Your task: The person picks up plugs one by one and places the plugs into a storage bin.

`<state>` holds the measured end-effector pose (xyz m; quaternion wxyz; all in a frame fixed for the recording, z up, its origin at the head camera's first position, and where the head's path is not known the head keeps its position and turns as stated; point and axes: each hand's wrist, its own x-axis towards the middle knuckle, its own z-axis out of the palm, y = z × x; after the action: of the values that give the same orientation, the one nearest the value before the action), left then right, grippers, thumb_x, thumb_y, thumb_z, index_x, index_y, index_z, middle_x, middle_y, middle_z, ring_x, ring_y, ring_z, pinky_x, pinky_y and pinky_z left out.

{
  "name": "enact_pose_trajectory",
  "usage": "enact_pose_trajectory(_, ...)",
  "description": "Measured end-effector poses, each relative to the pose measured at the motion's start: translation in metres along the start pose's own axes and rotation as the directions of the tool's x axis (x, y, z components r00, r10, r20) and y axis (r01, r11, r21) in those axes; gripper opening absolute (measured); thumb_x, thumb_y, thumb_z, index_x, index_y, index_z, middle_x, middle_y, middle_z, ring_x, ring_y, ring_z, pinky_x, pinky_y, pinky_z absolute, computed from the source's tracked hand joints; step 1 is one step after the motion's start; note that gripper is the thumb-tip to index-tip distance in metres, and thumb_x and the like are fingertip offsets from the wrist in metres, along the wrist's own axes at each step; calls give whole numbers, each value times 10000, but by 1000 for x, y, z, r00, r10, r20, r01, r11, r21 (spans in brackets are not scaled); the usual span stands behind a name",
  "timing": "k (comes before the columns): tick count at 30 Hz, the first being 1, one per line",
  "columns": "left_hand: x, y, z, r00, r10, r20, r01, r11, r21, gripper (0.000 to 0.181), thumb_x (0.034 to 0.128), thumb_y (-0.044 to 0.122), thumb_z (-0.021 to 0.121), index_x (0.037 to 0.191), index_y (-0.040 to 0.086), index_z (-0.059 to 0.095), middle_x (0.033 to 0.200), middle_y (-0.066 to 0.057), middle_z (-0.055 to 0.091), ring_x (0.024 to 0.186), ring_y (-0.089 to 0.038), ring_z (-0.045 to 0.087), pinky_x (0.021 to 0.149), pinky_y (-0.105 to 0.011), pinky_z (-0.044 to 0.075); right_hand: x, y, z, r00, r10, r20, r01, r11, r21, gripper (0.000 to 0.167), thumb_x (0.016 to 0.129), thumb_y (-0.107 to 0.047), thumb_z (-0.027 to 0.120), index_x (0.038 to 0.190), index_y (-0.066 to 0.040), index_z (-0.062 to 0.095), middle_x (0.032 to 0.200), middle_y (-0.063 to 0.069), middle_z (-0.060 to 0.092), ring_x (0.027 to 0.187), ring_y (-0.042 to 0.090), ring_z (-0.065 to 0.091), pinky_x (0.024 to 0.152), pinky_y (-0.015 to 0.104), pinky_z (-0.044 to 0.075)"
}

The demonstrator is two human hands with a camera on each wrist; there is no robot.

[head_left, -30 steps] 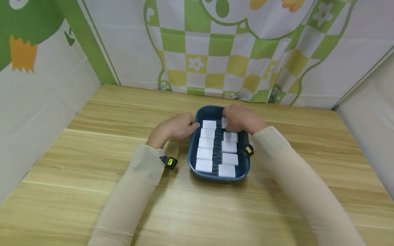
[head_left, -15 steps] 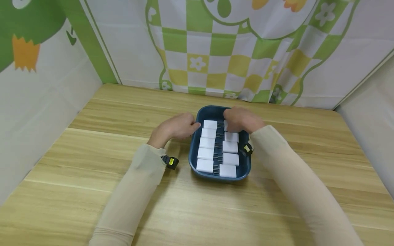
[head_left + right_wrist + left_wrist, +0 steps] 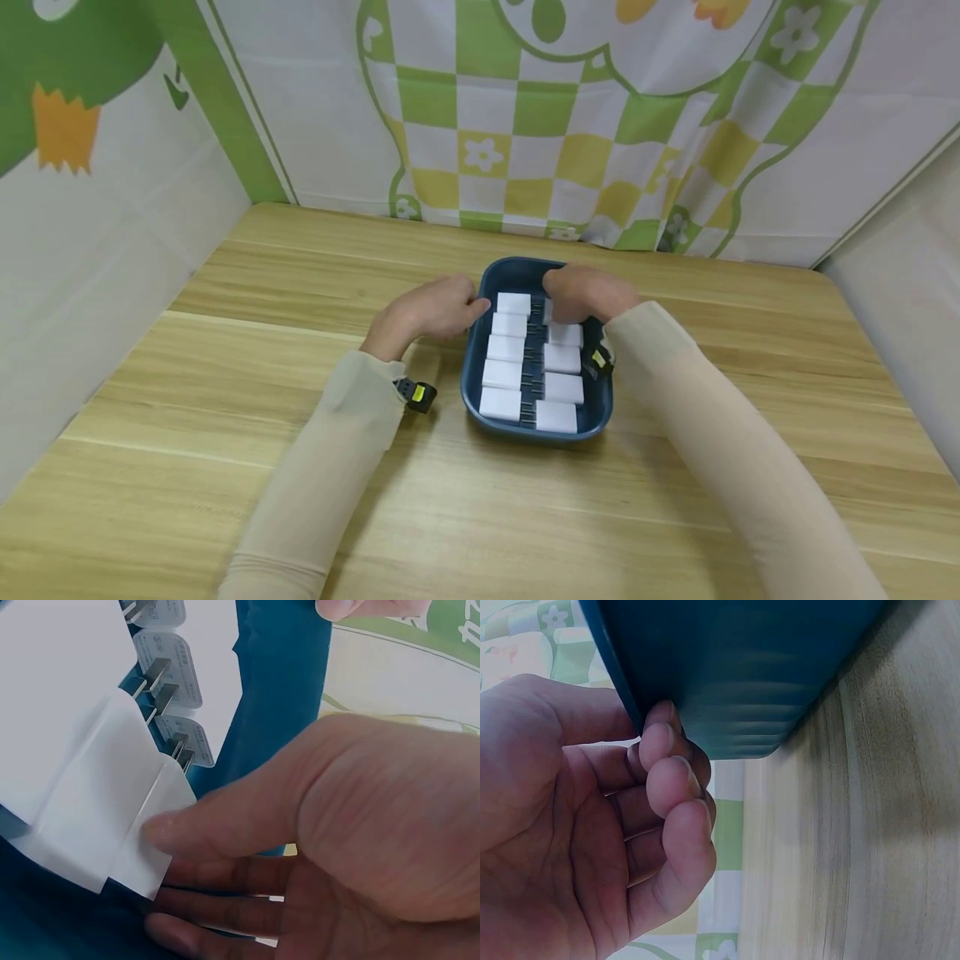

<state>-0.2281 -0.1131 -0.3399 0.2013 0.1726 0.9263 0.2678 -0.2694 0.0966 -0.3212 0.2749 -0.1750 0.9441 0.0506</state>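
Observation:
A dark blue rectangular basin [image 3: 517, 272] holds two columns of white charger plugs [image 3: 501, 404], their metal prongs pointing to the middle. At its left rim, my left hand [image 3: 435, 310] pinches the edge between thumb and curled fingers; the left wrist view shows the basin wall [image 3: 727, 667] beside the fingertips. Inside the far right part of the basin, my right hand [image 3: 585, 293] pinches the farthest charger plug [image 3: 139, 871] of the right column. Its thumb lies on the white top, with the fingers at the plug's end. The hand covers most of this plug in the head view.
The basin stands on a wood-grain table [image 3: 247, 350]. Behind the table hangs a green, yellow and white checked curtain [image 3: 483, 154]. Black wrist cameras [image 3: 422, 397] sit at both cuffs, the right one over the basin's right rim.
My right hand has shifted slightly toward the near side, staying at the farthest right plug. The left hand keeps its grip on the basin's rim. The head view has moved a little.

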Motion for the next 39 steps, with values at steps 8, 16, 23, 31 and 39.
enact_pose_trajectory(8, 1, -1, 1, 1000, 7, 9, -7, 1000, -10, 454, 1100, 271, 434, 774, 30, 639, 569, 0, 479, 478, -127, 452, 494, -268, 372, 0, 0, 0, 1000, 9, 13, -9, 1000, 1, 413, 984, -98, 534, 1389, -18, 518, 1367, 178, 556, 1072, 287, 536, 929, 463, 442)
enact_pose_trajectory(16, 1, -1, 1, 1000, 5, 10, -5, 1000, -3, 452, 1099, 269, 437, 777, 24, 638, 569, -1, 481, 478, -128, 450, 495, -271, 372, -1, -1, 0, 1000, 8, 19, -8, 1000, 3, 419, 992, -95, 513, 1403, -16, 508, 1373, 180, 551, 1077, 285, 532, 925, 457, 437)
enact_pose_trajectory(23, 1, 0, 1, 1000, 4, 6, -4, 1000, 3, 450, 1098, 268, 436, 776, 26, 635, 563, -2, 480, 476, -133, 452, 503, -275, 375, -6, 0, -2, 1000, -9, -7, 9, 1000, 12, 407, 1001, -109, 502, 1391, 11, 508, 1343, 183, 558, 1074, 290, 532, 933, 457, 435)
enact_pose_trajectory(31, -1, 0, 1, 1000, 4, -2, -4, 1000, 5, 448, 1097, 278, 440, 767, 47, 636, 566, -5, 480, 476, -136, 449, 507, -277, 374, -25, 3, -5, 989, -98, -110, 103, 994, 43, 341, 983, -91, 550, 1297, 32, 599, 1259, 199, 607, 1097, 320, 574, 951, 464, 471)
enact_pose_trajectory(39, -2, -2, 0, 1000, 8, -3, -8, 1000, -6, 448, 1097, 278, 441, 769, 42, 634, 569, -4, 474, 475, -135, 441, 503, -278, 370, -57, 9, 2, 928, -136, -346, 182, 978, 104, 431, 986, -179, 640, 1357, 35, 590, 1393, 210, 571, 1285, 361, 533, 1052, 517, 431)
